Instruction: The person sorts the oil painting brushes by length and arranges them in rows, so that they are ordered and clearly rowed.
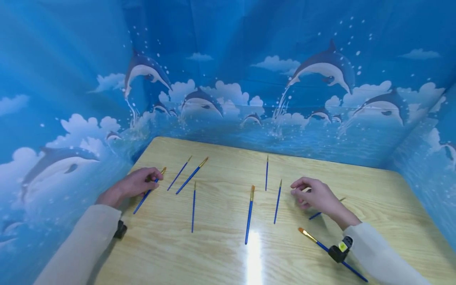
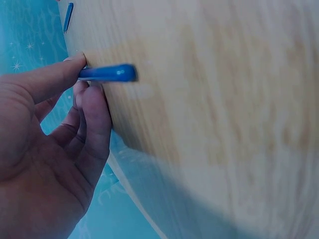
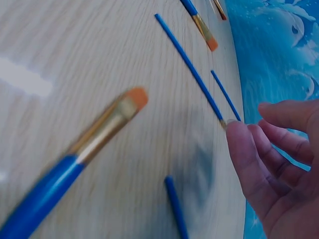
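Note:
At the left of the table, my left hand (image 1: 138, 183) pinches a paintbrush (image 1: 141, 204) with a blue handle; its orange tip shows beyond the fingers. In the left wrist view the blue handle end (image 2: 117, 73) juts out between thumb and fingers. My right hand (image 1: 317, 194) hovers over the right side with loosely bent fingers and nothing between them. Partly beneath it lies a thin paintbrush (image 1: 315, 215). Another thin paintbrush (image 1: 278, 202) is just left of this hand. A wide paintbrush (image 1: 322, 246) with an orange tip lies under the right wrist, partly hidden by its camera.
Spread over the wooden table (image 1: 221, 253) are more blue paintbrushes: a flat one (image 1: 249, 217) in the middle, a thin one (image 1: 266, 174) behind it, and several at left, including a thick one (image 1: 192, 176). A blue dolphin-print curtain (image 1: 228, 59) encloses the far edge and sides.

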Tool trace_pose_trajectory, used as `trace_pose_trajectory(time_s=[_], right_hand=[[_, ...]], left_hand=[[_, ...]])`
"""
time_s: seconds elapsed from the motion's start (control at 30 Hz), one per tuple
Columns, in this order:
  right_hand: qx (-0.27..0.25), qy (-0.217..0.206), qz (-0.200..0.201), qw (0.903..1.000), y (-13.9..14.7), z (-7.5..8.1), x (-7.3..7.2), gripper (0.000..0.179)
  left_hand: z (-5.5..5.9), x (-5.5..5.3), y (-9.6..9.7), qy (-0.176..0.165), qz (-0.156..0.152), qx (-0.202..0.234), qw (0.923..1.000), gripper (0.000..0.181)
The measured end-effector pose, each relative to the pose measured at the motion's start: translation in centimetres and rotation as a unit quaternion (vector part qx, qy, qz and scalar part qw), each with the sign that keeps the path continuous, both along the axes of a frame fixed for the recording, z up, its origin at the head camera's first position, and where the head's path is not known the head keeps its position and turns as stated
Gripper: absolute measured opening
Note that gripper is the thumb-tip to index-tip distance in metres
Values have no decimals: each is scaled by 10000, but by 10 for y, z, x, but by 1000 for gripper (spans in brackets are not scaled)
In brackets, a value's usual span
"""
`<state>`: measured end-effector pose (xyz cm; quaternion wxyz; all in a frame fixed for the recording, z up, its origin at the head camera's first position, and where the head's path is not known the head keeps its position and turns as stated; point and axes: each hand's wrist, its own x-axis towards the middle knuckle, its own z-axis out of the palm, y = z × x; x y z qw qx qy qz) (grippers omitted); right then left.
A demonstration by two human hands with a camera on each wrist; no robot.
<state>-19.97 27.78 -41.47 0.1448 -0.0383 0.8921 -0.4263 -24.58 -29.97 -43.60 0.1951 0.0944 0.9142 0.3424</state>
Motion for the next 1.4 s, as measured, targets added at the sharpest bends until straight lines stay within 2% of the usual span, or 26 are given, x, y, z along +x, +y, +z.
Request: trace_pose_trajectory(time_s=[0.2, 0.43, 0.6, 0.9, 1.4], right_hand=[[190, -124, -208, 9995, 20, -4, 13, 33], [867, 10, -351, 9956, 40, -14, 23, 31], [1050, 49, -462, 9934, 56, -19, 28, 34], [1240, 142, -618, 9903, 76, -29, 32, 28], [1701, 718, -462, 9817, 83, -36, 30, 24]], left_hand=[[0, 0, 0, 35, 8, -3, 10000, 25], [1, 0, 1, 51, -4, -42, 10000, 24], [0, 0, 0, 84, -34, 1, 10000, 22], [-3, -2, -2, 160, -59, -30, 9998, 23], [-1, -2, 0, 45, 87, -102, 9999, 26]])
